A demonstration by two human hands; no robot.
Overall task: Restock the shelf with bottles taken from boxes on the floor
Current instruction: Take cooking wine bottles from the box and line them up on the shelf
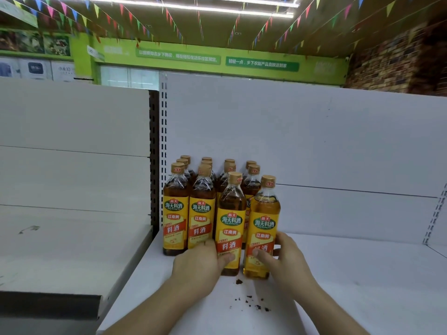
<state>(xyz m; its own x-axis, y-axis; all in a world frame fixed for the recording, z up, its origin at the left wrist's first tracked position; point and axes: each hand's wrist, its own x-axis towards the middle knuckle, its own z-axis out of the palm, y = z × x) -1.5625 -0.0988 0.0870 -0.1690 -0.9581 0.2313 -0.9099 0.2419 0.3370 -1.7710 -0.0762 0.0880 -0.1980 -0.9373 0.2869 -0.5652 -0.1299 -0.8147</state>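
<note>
Wraps curled fingers and thumb of the left hand (pixel 200 262) round the lower label of one bottle (pixel 231 213); wraps those of the right hand (pixel 286 261) likewise round a second bottle (pixel 264 221) just beside it. Stands both upright on the white shelf (pixel 350 274), at the front right of the group of bottles (pixel 188 206). Shows dark crumbs (pixel 251 302) in front of that group.

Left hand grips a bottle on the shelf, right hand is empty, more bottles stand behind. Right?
No. The head view shows the right hand gripping a second bottle on the shelf, not empty. The left hand grips its bottle, and more bottles stand behind.
</note>
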